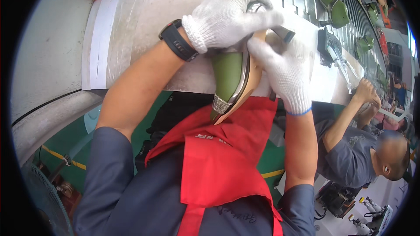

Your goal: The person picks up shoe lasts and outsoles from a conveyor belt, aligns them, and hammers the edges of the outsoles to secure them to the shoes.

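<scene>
A: What does the left hand (227,17) do?

B: In a white glove, it closes over the heel end of the green shoe (229,81), above the workbench (131,26) edge.

A: And the right hand (282,67)?

B: Also gloved, it grips the shoe's sole side. The pointed toe, with its glittering band (221,104), hangs over the red apron (218,157).
</scene>
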A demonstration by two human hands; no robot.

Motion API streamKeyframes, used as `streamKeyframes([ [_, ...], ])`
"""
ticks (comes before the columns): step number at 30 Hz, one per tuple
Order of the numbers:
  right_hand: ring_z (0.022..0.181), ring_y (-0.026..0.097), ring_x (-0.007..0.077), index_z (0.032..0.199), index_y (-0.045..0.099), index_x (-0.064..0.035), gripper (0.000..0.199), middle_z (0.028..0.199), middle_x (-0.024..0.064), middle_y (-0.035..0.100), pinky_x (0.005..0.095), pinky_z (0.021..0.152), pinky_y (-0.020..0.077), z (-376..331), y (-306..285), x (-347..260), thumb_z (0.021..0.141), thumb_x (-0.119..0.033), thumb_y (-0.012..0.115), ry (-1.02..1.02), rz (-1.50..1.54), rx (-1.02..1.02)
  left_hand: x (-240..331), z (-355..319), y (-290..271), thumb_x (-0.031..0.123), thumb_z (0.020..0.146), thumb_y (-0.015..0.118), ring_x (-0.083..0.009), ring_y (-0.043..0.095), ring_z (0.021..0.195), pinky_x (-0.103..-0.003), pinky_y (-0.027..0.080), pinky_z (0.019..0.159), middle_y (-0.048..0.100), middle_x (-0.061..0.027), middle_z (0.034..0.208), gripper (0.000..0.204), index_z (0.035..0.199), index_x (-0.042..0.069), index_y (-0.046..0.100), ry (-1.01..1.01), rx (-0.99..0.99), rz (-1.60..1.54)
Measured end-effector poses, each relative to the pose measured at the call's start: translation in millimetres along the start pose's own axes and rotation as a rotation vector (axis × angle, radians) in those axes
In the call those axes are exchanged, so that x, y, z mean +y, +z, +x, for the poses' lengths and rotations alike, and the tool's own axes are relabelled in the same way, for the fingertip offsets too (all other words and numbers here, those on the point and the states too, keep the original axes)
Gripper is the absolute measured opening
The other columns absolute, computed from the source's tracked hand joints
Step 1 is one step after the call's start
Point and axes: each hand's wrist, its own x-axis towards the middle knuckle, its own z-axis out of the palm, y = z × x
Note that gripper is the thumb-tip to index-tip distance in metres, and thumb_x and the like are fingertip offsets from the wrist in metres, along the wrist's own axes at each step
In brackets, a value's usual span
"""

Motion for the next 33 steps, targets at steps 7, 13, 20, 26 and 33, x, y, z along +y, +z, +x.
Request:
streamKeyframes([
  [7, 0.095, 0.078, 0.0171, 0.118, 0.080, 0.0005, 0.041, 0.102, 0.0119, 0.081, 0.0331, 0.090, 0.0616, -10, 2, 25, 0.090, -0.029, 0.087, 0.046, 0.233, -0.098, 16, -22, -39, 0.032, 0.088, 0.087, -0.0215, 0.071, 0.115, -0.035, 0.055, 0.105, 0.073, -0.0153, 0.124, 0.059, 0.135, 0.001, 0.069, -0.028, 0.066, 0.159],
  [13, 0.112, 0.075, 0.0347, 0.130, 0.075, -0.0027, 0.054, 0.121, 0.0201, 0.077, 0.0423, 0.101, 0.0589, -37, -5, 6, 0.086, -0.030, 0.092, -0.268, -0.361, 0.079, 9, -124, -50, 0.012, 0.070, 0.097, -0.0230, 0.063, 0.123, -0.038, 0.052, 0.109, 0.062, -0.0106, 0.134, 0.085, 0.145, 0.003, 0.059, -0.014, 0.254, 0.038],
  [20, 0.121, 0.069, 0.0401, 0.131, 0.074, -0.0066, 0.063, 0.131, 0.0181, 0.072, 0.0488, 0.111, 0.0511, -35, 11, -4, 0.078, -0.030, 0.096, -0.564, -0.431, -0.041, 27, -153, -42, 0.032, 0.075, 0.105, -0.0324, 0.067, 0.128, -0.044, 0.056, 0.110, 0.065, -0.0191, 0.139, 0.082, 0.142, 0.001, 0.068, 0.114, 0.169, 0.179],
  [26, 0.115, 0.070, 0.0347, 0.127, 0.075, -0.0089, 0.061, 0.120, 0.0116, 0.075, 0.0502, 0.110, 0.0478, -32, 16, -14, 0.076, -0.036, 0.095, -0.600, -0.475, -0.077, 22, -157, -42, 0.025, 0.076, 0.104, -0.0357, 0.067, 0.132, -0.046, 0.056, 0.111, 0.068, -0.0214, 0.141, 0.078, 0.142, 0.003, 0.068, 0.143, 0.134, 0.148],
  [33, 0.101, 0.071, 0.0324, 0.119, 0.077, -0.0089, 0.054, 0.103, 0.0081, 0.077, 0.0453, 0.097, 0.0532, -22, 15, -21, 0.075, -0.035, 0.094, -0.590, -0.463, -0.144, 19, -159, -26, 0.026, 0.070, 0.104, -0.0376, 0.071, 0.120, -0.049, 0.058, 0.104, 0.075, -0.0176, 0.130, 0.072, 0.133, 0.007, 0.074, 0.230, 0.297, 0.195],
])
